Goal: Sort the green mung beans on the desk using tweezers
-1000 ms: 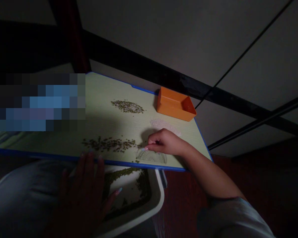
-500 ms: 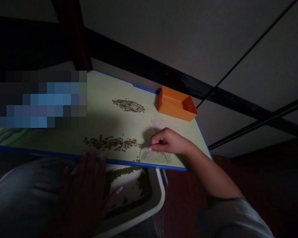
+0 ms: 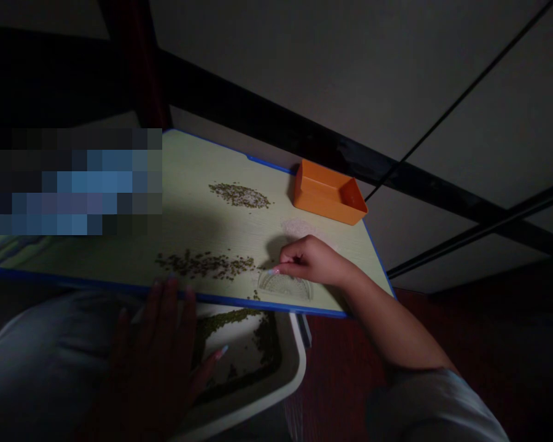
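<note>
My right hand (image 3: 306,261) is closed in a pinch, thumb against curled fingers, at the top edge of a clear half-round piece that looks like a protractor (image 3: 286,287), lying close to the board's near edge. Left of the fingertips spreads a loose pile of dark green and pale grains (image 3: 207,264). Behind my right hand is a pale pinkish heap of grains (image 3: 299,227), partly covered by it. In shadow, my left hand (image 3: 161,331) rests with fingers spread, fingertips at the board's near edge and the thumb over a white basin (image 3: 299,362).
The pale yellow board (image 3: 184,227) has a blue rim. A second mixed grain pile (image 3: 240,196) lies farther back, and an orange open box (image 3: 329,209) stands at the far right corner. Green grains line the basin. A blurred-out patch (image 3: 74,184) covers the left side.
The clear half-round piece has shifted slightly left and up, along with the fingertips of my right hand. My left hand stays where it was.
</note>
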The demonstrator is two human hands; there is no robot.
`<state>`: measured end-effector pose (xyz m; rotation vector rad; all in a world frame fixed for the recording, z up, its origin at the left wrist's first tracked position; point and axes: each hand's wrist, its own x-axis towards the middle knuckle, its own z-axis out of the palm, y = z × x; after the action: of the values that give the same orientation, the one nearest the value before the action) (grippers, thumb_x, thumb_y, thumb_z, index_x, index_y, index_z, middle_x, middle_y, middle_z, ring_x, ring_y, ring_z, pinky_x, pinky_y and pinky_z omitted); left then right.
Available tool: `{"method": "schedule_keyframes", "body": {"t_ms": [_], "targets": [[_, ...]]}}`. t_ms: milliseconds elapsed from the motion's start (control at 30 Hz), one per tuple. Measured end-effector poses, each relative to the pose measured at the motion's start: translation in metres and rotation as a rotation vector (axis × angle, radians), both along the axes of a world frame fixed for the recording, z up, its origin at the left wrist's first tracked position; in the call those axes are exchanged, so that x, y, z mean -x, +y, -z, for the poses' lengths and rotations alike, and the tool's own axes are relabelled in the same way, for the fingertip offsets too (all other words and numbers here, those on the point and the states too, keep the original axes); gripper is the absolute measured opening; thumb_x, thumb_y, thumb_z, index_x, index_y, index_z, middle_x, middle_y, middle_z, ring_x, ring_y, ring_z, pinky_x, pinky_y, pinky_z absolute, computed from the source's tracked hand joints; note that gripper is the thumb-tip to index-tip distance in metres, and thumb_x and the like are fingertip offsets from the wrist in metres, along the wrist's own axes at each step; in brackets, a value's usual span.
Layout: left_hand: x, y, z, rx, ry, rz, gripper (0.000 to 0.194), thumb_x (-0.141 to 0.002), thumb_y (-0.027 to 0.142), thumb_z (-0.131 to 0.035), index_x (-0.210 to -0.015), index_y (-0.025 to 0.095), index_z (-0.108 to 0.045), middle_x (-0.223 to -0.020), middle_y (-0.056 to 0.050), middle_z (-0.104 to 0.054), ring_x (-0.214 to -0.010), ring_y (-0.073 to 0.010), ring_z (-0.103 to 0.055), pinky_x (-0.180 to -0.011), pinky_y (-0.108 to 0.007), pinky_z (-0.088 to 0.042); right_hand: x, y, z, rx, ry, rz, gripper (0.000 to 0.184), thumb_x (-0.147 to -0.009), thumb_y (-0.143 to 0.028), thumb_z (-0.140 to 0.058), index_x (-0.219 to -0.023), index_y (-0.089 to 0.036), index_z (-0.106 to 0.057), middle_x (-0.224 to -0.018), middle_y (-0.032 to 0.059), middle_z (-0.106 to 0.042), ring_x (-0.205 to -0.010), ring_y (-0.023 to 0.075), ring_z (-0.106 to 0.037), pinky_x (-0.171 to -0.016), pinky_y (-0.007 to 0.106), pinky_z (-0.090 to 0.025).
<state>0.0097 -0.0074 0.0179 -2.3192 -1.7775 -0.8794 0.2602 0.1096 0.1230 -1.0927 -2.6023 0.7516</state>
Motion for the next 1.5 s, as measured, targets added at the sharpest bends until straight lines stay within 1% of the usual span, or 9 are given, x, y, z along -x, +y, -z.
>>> {"method": "schedule_keyframes", "body": {"t_ms": [300, 433, 567, 667, 833, 1033, 1200, 1400, 1500], "targets": [[-0.003, 0.0, -0.002, 0.015, -0.011, -0.012, 0.083, -0.079, 0.065, -0.032, -0.143, 0.016, -0.015, -0.155, -0.021, -0.023, -0.146, -0.0325, -0.018, -0.115, -0.064, -0.017, 0.011, -0.007, 0.005, -0.07, 0.031, 0.002, 0.033, -0.088, -0.033, -0.059, -0.061, -0.015, -0.053, -0.053, -0.0062, -0.041, -0.051, 0.0064, -0.035, -0.054, 0.022, -0.024], [-0.005, -0.001, -0.004, 0.007, -0.026, -0.021, 0.08, -0.08, 0.063, -0.032, -0.143, 0.016, -0.016, -0.154, -0.02, -0.024, -0.146, -0.0326, -0.019, -0.115, -0.064, -0.017, 0.01, -0.007, 0.004, -0.046, 0.083, -0.025, 0.033, -0.089, -0.034, -0.058, -0.063, -0.015, -0.054, -0.054, -0.0058, -0.043, -0.052, 0.0069, -0.037, -0.054, 0.021, -0.026], [-0.006, -0.002, -0.007, 0.031, -0.019, -0.024, 0.081, -0.079, 0.062, -0.034, -0.144, 0.015, -0.016, -0.155, -0.021, -0.023, -0.146, -0.0333, -0.019, -0.116, -0.063, -0.017, 0.005, -0.006, 0.002, -0.019, 0.116, -0.033, 0.034, -0.088, -0.036, -0.059, -0.062, -0.016, -0.051, -0.054, -0.0065, -0.04, -0.051, 0.0068, -0.035, -0.054, 0.021, -0.026], [-0.005, -0.002, -0.007, 0.031, -0.015, -0.02, 0.083, -0.078, 0.063, -0.036, -0.144, 0.016, -0.015, -0.155, -0.021, -0.023, -0.146, -0.0336, -0.019, -0.116, -0.063, -0.016, 0.002, -0.005, 0.0, -0.009, 0.105, -0.023, 0.035, -0.088, -0.037, -0.059, -0.061, -0.016, -0.049, -0.053, -0.0072, -0.038, -0.051, 0.0066, -0.033, -0.053, 0.021, -0.025], [-0.004, -0.004, -0.007, 0.044, -0.009, -0.021, 0.082, -0.079, 0.063, -0.031, -0.144, 0.015, -0.015, -0.155, -0.021, -0.022, -0.146, -0.033, -0.017, -0.116, -0.063, -0.015, 0.001, -0.003, 0.0, -0.019, 0.069, -0.004, 0.034, -0.088, -0.035, -0.059, -0.061, -0.016, -0.05, -0.053, -0.0071, -0.038, -0.051, 0.0067, -0.033, -0.053, 0.022, -0.025], [-0.005, -0.003, -0.007, 0.039, -0.003, -0.024, 0.082, -0.079, 0.063, -0.034, -0.144, 0.015, -0.015, -0.155, -0.021, -0.023, -0.146, -0.0324, -0.018, -0.116, -0.062, -0.016, 0.003, -0.003, 0.002, -0.027, 0.042, -0.046, 0.034, -0.088, -0.034, -0.06, -0.061, -0.016, -0.051, -0.055, -0.0062, -0.041, -0.052, 0.0068, -0.034, -0.054, 0.022, -0.025], [-0.003, -0.003, -0.006, 0.029, -0.001, -0.017, 0.083, -0.079, 0.064, -0.034, -0.144, 0.015, -0.015, -0.155, -0.021, -0.022, -0.147, -0.032, -0.017, -0.116, -0.062, -0.016, 0.004, -0.004, 0.002, -0.003, 0.042, -0.096, 0.035, -0.089, -0.035, -0.057, -0.061, -0.016, -0.05, -0.056, -0.0052, -0.043, -0.053, 0.0071, -0.034, -0.055, 0.022, -0.026], [-0.002, -0.002, -0.007, 0.059, 0.014, -0.01, 0.085, -0.078, 0.064, -0.035, -0.144, 0.015, -0.013, -0.155, -0.023, -0.022, -0.146, -0.0332, -0.017, -0.115, -0.064, -0.018, 0.002, -0.003, 0.001, 0.012, 0.068, -0.106, 0.036, -0.088, -0.036, -0.059, -0.06, -0.016, -0.049, -0.055, -0.0056, -0.042, -0.052, 0.0069, -0.034, -0.054, 0.022, -0.026], [-0.001, -0.002, -0.005, 0.032, 0.004, -0.011, 0.084, -0.078, 0.064, -0.035, -0.144, 0.016, -0.013, -0.155, -0.022, -0.023, -0.146, -0.0333, -0.017, -0.115, -0.064, -0.018, 0.001, -0.003, 0.0, 0.014, 0.076, -0.108, 0.037, -0.089, -0.038, -0.057, -0.06, -0.016, -0.049, -0.055, -0.0058, -0.041, -0.051, 0.0068, -0.034, -0.054, 0.022, -0.026]]}}
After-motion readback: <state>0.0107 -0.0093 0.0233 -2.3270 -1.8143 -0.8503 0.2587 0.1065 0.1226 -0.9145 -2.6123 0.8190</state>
